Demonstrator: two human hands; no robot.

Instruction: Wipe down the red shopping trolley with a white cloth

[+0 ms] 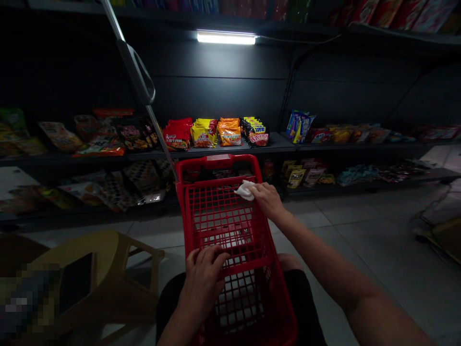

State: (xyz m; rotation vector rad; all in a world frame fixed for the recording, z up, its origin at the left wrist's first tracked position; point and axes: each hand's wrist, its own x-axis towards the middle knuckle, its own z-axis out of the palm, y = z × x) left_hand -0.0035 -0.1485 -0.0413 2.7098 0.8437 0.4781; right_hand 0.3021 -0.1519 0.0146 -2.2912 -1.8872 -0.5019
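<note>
A red plastic shopping basket [284,288] with mesh walls and a long pull handle [139,77] stands between my knees. My right hand [267,199] is closed on a crumpled white cloth [245,190], pressing it against the basket's upper right mesh near the top bar. Lower down, on the left side, my left hand [203,276] grips the basket, its fingers bent over the mesh edge and the thumb lying across the grid. Part of the basket's near left side is hidden under that hand and forearm.
Dark shelves ahead carry red, yellow and orange snack packets [230,132] under a lit tube lamp [226,37]. To the left is a tan plastic stool [108,254] with a dark phone-like slab [76,282] on it. Pale floor tiles [345,211] lie to the right.
</note>
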